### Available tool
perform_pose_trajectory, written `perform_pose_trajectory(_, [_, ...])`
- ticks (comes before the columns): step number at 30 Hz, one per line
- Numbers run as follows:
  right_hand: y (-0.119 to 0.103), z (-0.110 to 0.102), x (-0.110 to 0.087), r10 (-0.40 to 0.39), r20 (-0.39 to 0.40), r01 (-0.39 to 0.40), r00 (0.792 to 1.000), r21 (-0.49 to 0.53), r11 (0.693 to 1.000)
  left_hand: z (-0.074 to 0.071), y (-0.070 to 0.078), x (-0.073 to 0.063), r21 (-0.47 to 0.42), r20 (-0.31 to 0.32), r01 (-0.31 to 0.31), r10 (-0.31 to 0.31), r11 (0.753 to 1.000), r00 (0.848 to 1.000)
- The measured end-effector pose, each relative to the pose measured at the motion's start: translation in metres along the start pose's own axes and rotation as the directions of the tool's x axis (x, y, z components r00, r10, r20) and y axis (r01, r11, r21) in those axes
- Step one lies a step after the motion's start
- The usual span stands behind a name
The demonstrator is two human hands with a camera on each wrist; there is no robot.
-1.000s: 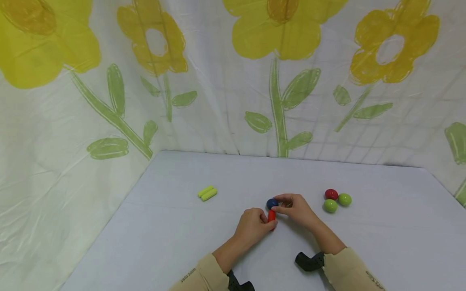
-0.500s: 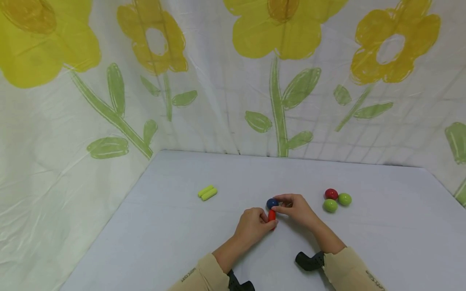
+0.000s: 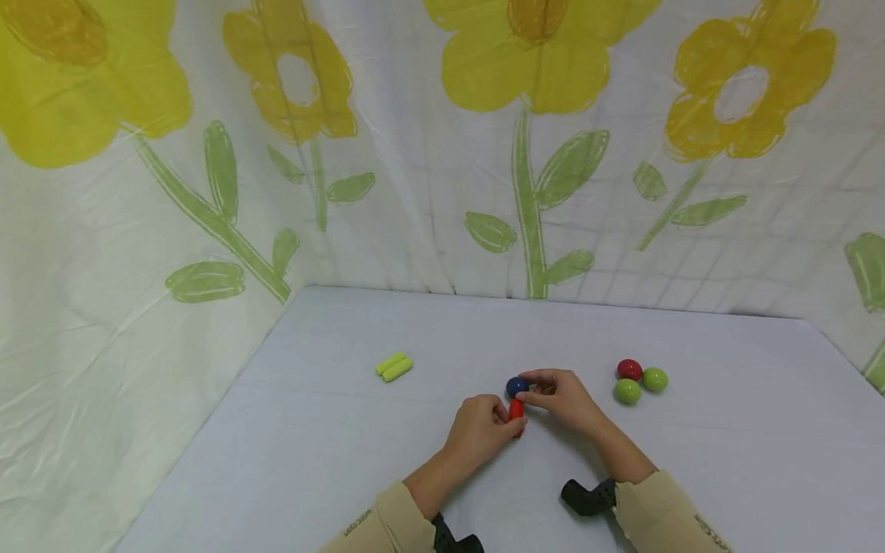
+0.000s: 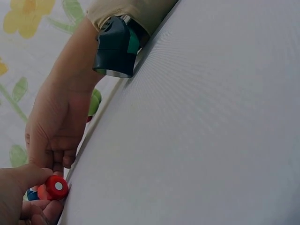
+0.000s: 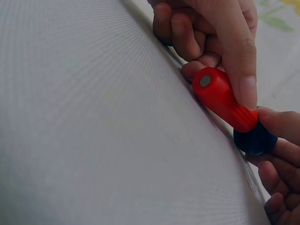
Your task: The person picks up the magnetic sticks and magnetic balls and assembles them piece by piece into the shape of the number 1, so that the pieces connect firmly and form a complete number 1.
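Observation:
In the head view my left hand (image 3: 477, 428) pinches a red rod (image 3: 516, 409) between thumb and fingers. My right hand (image 3: 565, 401) holds a dark blue ball (image 3: 515, 386) at the rod's far end. Seen from the right wrist, the red rod (image 5: 224, 99) has ridges toward one end and a round silver disc in the other. There the blue ball (image 5: 257, 140) touches the ridged end. The rod's disc end faces the left wrist camera, and the blue ball (image 4: 32, 194) is mostly hidden behind the fingers.
Two yellow-green rods (image 3: 394, 367) lie side by side at the left on the white table (image 3: 311, 461). To the right sit a red ball (image 3: 629, 369) and two green balls (image 3: 654, 379), close together. A flower-painted curtain (image 3: 415, 192) hangs behind the table.

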State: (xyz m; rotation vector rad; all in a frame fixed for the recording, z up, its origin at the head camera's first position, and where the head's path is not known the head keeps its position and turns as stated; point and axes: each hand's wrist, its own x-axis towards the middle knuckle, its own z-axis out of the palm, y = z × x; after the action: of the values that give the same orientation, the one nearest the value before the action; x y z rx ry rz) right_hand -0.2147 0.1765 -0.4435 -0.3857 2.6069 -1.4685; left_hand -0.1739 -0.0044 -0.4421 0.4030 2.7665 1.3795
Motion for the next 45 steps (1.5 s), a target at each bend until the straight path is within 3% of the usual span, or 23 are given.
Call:
perform_pose_trajectory(13, [0.0,0.001,0.0,-0.01,-0.005,0.01,1.0,-0.007,1.0,0.0,-0.002,0.002,0.007,-0.022,-0.031,0.031,0.999,0.999])
perform_pose_trajectory(22, [-0.005,-0.001,0.0,0.014,-0.044,-0.015,0.999,-0.027,1.0,0.002,-0.003,0.002,0.002,-0.011,-0.021,0.021,1.0,1.0])
perform_pose_trajectory(28, [-0.01,-0.008,-0.003,0.025,-0.079,-0.031,0.997,-0.076,0.997,0.002,-0.001,0.003,-0.007,-0.002,-0.002,0.002,1.0,1.0])
perform_pose_trajectory(36, [-0.01,-0.019,-0.012,-0.026,-0.1,0.013,0.995,-0.124,0.992,0.002,-0.002,0.003,-0.016,-0.007,0.009,-0.009,1.0,1.0])
perform_pose_trajectory(45, [-0.008,-0.038,-0.023,0.011,-0.108,-0.024,0.994,-0.12,0.992,0.001,-0.001,0.002,-0.015,0.007,0.031,-0.031,0.999,1.0])
